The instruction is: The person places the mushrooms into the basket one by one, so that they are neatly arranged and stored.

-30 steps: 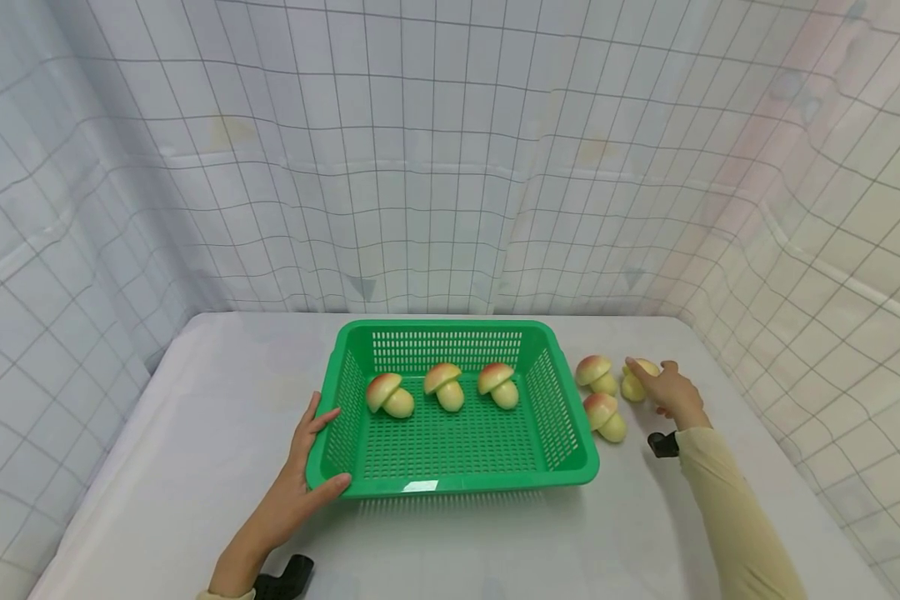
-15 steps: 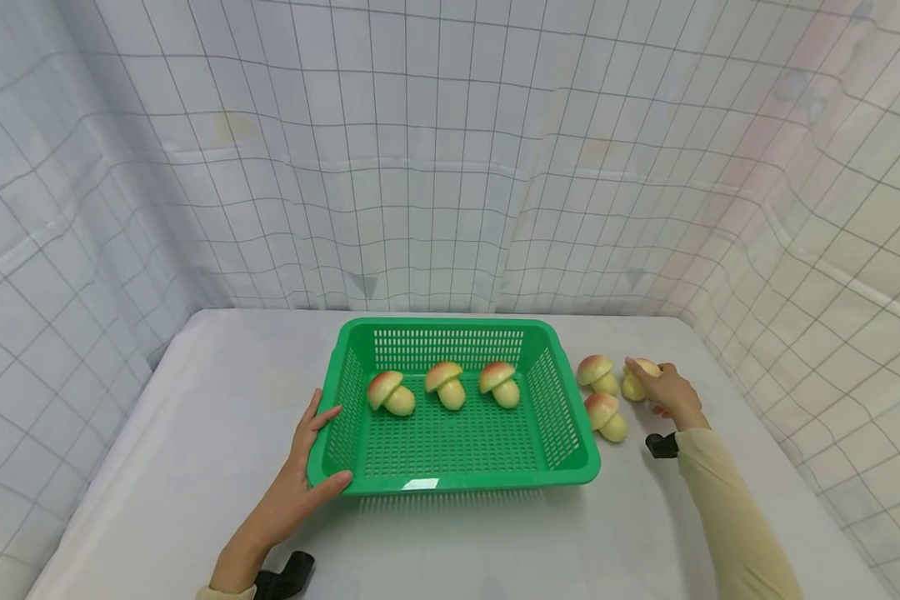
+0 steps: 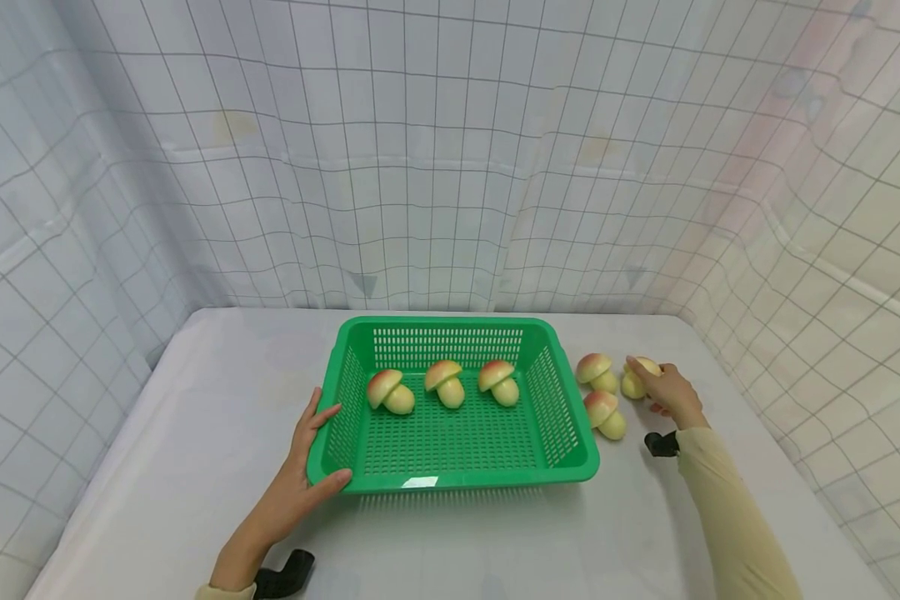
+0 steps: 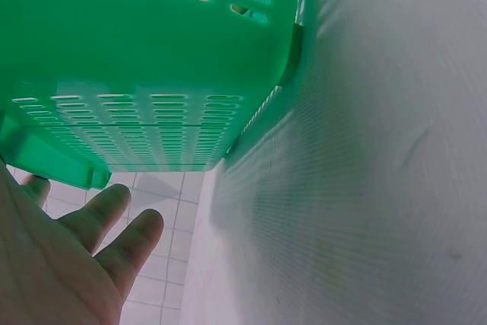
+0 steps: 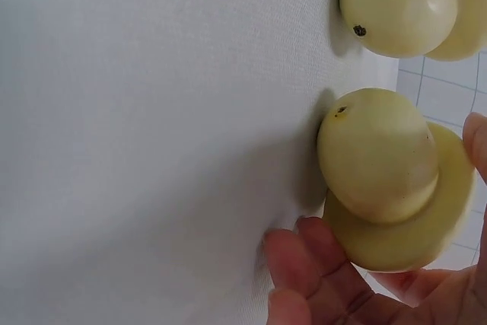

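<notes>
In the head view a green plastic basket (image 3: 457, 481) stands mid-table, with three toy mushrooms lying in a row inside. My left hand (image 3: 288, 492) rests at its front left corner, thumb on the front rim and straight fingers along the left side. The left wrist view shows those fingers (image 4: 125, 245) spread beside the basket wall. At the right, my right hand (image 3: 673, 393) holds a yellow toy mushroom (image 5: 380, 154) by its cap, thumb on one side and fingers on the other. The mushroom still sits on the cloth. Part of its cap is hidden by the hand.
Two more red-capped mushrooms, a rear one (image 3: 598, 372) and a front one (image 3: 606, 415), lie between the basket's right side and my right hand. A white cloth (image 3: 195, 433) covers the table. Gridded white curtains (image 3: 435, 167) enclose the back and sides.
Hardly anything differs. Both hands keep their places, the right at the mushroom and the left at the basket corner; the whole view shifts very slightly.
</notes>
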### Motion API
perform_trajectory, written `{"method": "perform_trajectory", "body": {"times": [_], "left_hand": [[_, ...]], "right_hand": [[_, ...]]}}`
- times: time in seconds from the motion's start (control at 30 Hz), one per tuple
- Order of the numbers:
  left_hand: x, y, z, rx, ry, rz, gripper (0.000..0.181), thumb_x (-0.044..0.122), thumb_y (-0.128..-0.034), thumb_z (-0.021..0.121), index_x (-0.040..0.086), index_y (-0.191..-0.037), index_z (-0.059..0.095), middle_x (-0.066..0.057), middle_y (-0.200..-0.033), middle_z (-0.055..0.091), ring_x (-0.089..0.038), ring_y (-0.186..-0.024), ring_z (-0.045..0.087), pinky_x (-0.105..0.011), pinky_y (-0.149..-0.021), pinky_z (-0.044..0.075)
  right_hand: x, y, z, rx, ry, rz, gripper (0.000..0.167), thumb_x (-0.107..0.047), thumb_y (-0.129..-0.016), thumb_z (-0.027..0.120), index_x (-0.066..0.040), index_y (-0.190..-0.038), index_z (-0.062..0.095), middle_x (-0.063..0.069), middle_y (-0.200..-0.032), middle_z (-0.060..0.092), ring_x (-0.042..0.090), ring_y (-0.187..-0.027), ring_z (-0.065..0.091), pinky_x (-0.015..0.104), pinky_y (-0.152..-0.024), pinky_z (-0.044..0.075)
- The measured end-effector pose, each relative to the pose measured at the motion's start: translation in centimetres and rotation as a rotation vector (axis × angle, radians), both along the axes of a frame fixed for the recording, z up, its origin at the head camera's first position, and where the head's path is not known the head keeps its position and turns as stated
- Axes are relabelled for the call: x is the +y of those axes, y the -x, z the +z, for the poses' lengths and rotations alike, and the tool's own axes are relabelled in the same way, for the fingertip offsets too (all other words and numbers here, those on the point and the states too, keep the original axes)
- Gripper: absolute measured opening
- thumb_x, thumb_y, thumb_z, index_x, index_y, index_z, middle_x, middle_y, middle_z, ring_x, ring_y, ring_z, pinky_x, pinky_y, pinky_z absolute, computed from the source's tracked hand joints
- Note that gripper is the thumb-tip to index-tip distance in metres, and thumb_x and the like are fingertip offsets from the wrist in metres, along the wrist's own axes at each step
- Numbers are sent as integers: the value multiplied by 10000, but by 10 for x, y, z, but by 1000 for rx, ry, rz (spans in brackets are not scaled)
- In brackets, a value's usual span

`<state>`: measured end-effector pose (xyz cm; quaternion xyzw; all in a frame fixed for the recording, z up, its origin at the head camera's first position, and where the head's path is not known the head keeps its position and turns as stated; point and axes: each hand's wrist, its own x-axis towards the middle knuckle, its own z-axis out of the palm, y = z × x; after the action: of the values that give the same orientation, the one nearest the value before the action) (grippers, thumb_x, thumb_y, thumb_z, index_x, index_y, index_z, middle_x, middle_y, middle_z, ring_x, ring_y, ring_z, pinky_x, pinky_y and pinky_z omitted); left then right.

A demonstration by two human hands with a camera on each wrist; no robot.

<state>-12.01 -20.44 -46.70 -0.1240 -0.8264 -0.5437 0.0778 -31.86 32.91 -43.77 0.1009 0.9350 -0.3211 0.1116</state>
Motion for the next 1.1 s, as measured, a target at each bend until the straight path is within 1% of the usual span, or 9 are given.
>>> {"method": "perform_trajectory", "body": {"times": [0.23,0.47,0.53,0.7,0.93,1.1], "left_hand": [[0,-1,0,2,-5,-3,790,119,-857,649,206,-1504,206,13,-1568,-122,-331,-1399,-69,-709,-936,176],[-1,0,0,-7,-3,0,793,130,-860,643,210,-1509,193,49,-1564,-131,-339,-1395,-64,-693,-941,188],[-1,0,0,-7,-1,1,793,131,-860,643,206,-1509,193,40,-1565,-132,-344,-1395,-63,-697,-938,189],[-1,0,0,-5,-4,0,794,125,-859,644,202,-1509,195,30,-1567,-130,-335,-1396,-72,-705,-938,175],[-1,0,-1,-5,-5,-1,796,125,-857,646,202,-1508,196,58,-1564,-130,-335,-1396,-71,-701,-940,173],[-2,1,-1,-7,-2,0,795,130,-857,645,202,-1509,195,29,-1567,-129,-335,-1396,-71,-702,-938,178]], "right_hand": [[1,0,-2,12,7,-11,1046,-788,-814,355,137,-1300,315,173,-941,565,238,-683,592,344,-592,455],[0,-1,-4,32,-1,-30,1026,-789,-810,367,130,-1266,358,161,-919,570,231,-660,596,341,-579,452],[0,-1,-3,36,-4,-32,1019,-788,-811,369,129,-1257,365,160,-911,572,231,-655,596,342,-577,451],[0,-2,-3,46,-2,-42,1011,-781,-815,376,126,-1261,362,162,-901,574,232,-651,597,347,-580,455],[2,-2,-3,66,11,-59,995,-775,-816,386,115,-1261,377,142,-867,584,233,-651,596,347,-580,464],[3,-1,0,83,16,-74,1001,-768,-819,400,112,-1295,366,157,-866,613,234,-656,595,348,-583,469]]}}
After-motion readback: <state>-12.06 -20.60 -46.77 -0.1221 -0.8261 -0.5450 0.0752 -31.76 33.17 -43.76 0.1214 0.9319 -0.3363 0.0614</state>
